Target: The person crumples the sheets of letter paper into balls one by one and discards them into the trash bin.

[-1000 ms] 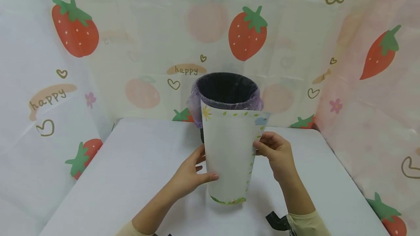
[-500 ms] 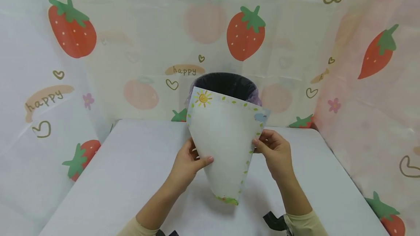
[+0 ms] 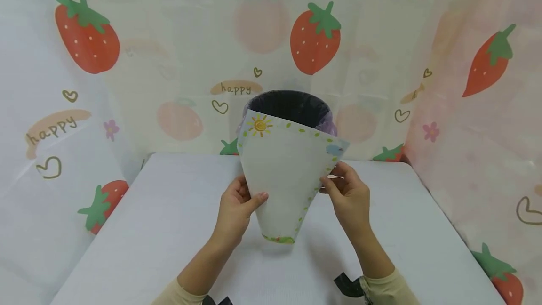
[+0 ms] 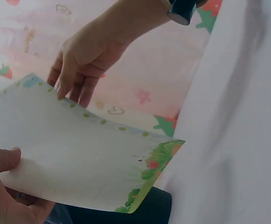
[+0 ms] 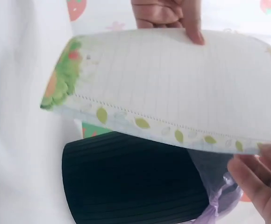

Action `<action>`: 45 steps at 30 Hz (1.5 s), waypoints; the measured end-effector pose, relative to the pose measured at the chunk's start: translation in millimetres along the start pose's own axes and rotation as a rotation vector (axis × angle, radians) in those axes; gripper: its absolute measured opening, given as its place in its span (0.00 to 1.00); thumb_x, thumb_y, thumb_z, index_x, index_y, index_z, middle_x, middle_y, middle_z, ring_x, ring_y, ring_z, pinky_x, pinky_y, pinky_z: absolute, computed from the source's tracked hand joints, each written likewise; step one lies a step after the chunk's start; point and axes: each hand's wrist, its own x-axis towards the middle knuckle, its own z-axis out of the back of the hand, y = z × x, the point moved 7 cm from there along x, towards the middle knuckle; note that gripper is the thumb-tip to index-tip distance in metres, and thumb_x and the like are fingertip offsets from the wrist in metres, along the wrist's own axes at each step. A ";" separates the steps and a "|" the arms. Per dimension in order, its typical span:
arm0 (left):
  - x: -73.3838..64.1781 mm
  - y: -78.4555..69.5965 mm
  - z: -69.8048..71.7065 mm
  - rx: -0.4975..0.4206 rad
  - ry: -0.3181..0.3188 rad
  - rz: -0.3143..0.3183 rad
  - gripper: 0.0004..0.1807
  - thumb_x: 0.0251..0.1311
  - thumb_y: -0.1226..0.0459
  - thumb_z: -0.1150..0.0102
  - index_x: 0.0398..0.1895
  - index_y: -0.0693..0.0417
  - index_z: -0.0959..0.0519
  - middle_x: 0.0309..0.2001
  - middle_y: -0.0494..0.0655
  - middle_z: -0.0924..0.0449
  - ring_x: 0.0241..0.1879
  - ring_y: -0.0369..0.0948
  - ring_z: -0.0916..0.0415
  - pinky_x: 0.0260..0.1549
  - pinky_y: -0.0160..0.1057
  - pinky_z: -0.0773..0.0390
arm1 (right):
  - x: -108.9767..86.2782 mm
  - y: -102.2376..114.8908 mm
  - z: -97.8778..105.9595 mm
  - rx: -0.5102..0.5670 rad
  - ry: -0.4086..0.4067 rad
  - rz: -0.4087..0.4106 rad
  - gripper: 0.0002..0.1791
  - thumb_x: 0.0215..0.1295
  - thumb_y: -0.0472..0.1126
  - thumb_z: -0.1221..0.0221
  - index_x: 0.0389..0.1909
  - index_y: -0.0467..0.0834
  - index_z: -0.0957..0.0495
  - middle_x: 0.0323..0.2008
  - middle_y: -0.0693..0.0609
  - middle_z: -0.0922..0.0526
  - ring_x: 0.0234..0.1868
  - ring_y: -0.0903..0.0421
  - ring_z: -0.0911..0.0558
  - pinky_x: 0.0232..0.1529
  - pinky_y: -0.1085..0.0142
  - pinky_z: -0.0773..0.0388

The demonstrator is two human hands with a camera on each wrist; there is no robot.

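Between both hands a sheet of decorated paper [image 3: 279,173] is held up, lined and bordered with leaves, a sun, a cloud and a grassy strip at its bottom. My left hand [image 3: 237,211] grips its left edge, thumb on the front and fingers behind. On the opposite edge my right hand [image 3: 349,194] pinches the paper between thumb and fingers. The sheet bends slightly and tilts. Behind it stands a dark bin [image 5: 131,182] lined with a purple plastic bag [image 3: 326,124]; in the head view the paper covers most of the bin's body.
The bin stands on a white table [image 3: 178,211], its open mouth facing up. A strawberry-print curtain [image 3: 190,51] closes off the back and both sides. Black straps [image 3: 349,285] show at the sleeves.
The paper has turned and flattened, its upper left corner rising to show the sun and its bottom moving up and left. My left hand has slid higher; the right has shifted slightly left.
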 end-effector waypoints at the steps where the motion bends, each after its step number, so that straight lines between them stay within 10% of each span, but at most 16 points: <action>1: 0.4 0.7 -0.1 -0.004 -0.003 -0.003 0.29 0.61 0.72 0.30 0.65 0.55 0.28 0.57 0.54 0.18 0.56 0.47 0.19 0.54 0.37 0.17 | -0.1 2.3 0.0 -0.029 -0.020 0.029 0.28 0.63 0.22 0.36 0.64 0.34 0.26 0.47 0.38 0.18 0.38 0.48 0.12 0.39 0.65 0.12; 9: 0.3 0.9 2.0 -0.006 -0.038 -0.049 0.23 0.61 0.73 0.31 0.60 0.59 0.24 0.55 0.55 0.17 0.51 0.47 0.17 0.51 0.37 0.16 | -4.6 19.8 -10.6 -0.199 -0.021 0.312 0.45 0.50 0.19 0.28 0.72 0.34 0.32 0.66 0.37 0.27 0.61 0.41 0.20 0.61 0.63 0.20; 17: -0.2 -2.8 -4.1 -0.084 0.052 -0.040 0.23 0.63 0.71 0.32 0.61 0.59 0.23 0.53 0.50 0.17 0.51 0.43 0.17 0.50 0.38 0.16 | -13.1 16.3 -34.3 -0.263 0.295 0.259 0.54 0.50 0.35 0.21 0.77 0.40 0.38 0.78 0.47 0.37 0.79 0.48 0.39 0.77 0.68 0.42; 32: -2.6 -0.5 -11.0 -0.298 0.143 0.046 0.23 0.70 0.75 0.43 0.64 0.49 0.26 0.55 0.42 0.19 0.51 0.42 0.17 0.48 0.38 0.15 | -23.4 16.9 -48.5 -0.292 0.549 0.192 0.76 0.32 0.49 0.15 0.83 0.46 0.52 0.83 0.48 0.54 0.83 0.47 0.52 0.80 0.68 0.56; 45: -6.6 0.4 -19.7 -0.356 0.195 0.008 0.27 0.73 0.76 0.49 0.69 0.43 0.30 0.59 0.45 0.25 0.53 0.42 0.20 0.50 0.37 0.16 | -25.2 21.0 -49.0 -0.305 0.473 0.245 0.44 0.40 0.46 0.18 0.63 0.47 0.21 0.60 0.51 0.17 0.59 0.53 0.18 0.55 0.62 0.19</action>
